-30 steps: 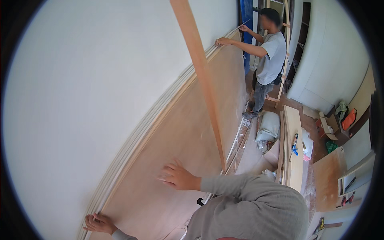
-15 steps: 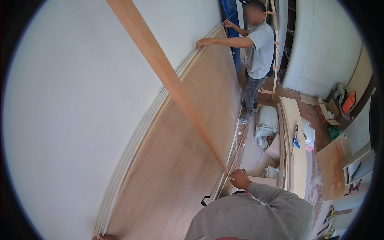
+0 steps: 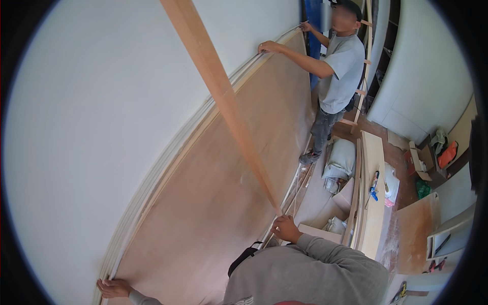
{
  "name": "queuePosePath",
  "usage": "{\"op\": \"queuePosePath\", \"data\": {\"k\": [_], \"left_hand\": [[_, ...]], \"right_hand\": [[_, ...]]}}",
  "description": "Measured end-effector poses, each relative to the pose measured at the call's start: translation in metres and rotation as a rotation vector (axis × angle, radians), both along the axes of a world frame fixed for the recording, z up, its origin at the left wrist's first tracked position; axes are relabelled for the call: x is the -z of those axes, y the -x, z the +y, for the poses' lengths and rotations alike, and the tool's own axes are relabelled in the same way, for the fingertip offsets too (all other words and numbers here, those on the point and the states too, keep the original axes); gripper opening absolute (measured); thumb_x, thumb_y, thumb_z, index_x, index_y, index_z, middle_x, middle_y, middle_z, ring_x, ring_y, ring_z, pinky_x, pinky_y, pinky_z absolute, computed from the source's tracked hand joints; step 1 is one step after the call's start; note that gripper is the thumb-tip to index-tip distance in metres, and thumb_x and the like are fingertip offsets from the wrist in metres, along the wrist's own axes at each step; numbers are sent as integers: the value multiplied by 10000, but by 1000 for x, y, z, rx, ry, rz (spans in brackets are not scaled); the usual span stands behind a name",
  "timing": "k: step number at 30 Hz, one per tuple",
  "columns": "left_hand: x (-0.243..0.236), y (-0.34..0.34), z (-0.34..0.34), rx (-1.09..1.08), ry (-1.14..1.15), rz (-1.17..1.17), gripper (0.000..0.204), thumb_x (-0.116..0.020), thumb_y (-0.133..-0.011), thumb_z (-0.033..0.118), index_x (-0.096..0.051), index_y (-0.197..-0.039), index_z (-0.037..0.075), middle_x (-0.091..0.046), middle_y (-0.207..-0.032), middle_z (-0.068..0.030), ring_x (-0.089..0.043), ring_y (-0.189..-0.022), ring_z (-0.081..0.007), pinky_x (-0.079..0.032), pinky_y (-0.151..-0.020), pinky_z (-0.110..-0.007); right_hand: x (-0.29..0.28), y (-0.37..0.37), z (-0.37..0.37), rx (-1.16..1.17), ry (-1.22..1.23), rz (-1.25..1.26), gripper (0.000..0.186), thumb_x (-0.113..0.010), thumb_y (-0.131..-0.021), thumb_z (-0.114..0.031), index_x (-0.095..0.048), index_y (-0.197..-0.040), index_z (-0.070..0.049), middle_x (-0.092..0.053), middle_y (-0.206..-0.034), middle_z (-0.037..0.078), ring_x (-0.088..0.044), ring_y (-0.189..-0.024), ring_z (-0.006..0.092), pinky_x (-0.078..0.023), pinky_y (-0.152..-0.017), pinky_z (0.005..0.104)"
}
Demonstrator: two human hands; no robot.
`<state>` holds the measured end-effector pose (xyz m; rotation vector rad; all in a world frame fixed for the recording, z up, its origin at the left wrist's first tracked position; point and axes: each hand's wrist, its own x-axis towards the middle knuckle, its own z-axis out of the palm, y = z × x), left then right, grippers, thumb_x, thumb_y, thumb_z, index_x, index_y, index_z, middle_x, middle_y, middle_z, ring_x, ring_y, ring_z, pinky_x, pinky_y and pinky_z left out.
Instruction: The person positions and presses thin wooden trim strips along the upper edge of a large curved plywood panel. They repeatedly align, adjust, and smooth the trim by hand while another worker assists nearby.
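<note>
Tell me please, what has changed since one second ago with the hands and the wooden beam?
The right hand, over the wooden panel a second ago, has moved right to the lower end of the slanting wooden beam; whether it grips the beam is unclear. The left hand is at the white strips along the panel's edge, as before. The co-worker's hands stay at the far end.

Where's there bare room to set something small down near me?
The pale plank has bare stretches nearer and farther than the blue tool. It's crowded left of there: a stuffed sack, a plastic bag, and the right hand at the wooden batten's lower end.
</note>
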<state>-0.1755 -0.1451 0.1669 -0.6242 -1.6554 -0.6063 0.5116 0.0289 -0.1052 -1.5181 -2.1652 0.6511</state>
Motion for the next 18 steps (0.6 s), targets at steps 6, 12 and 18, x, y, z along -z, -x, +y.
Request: {"op": "queuePosePath", "data": {"k": [6,12,18], "left_hand": [[-30,-15,16,-69,37,79,542,-321,-1111,484,-629,-1229,53,-643,-1302,-135,-580,-1206,-359,-365,-1073,-537],[-45,1,36,48,102,77,148,-543,-1007,163,-630,-1121,129,-613,-1308,-136,-536,-1291,-365,-283,-1152,-576],[-109,-68,-19,270,136,-121,214,-590,-991,198,-609,-1170,83,-628,-1237,-135,-542,-1242,-361,-226,-1186,-601]], "right_hand": [[-25,-11,11,12,35,35,124,-763,-832,-274,-751,-855,-153,-713,-1013,40,-607,-1093,300,-416,-943,532],[-78,20,49,-94,-90,236,102,-774,-826,-172,-731,-854,-84,-731,-902,126,-675,-902,350,-491,-878,477],[-221,112,100,-363,-252,398,139,-730,-863,-97,-690,-980,-33,-684,-1016,144,-630,-1007,356,-474,-935,457]]}}
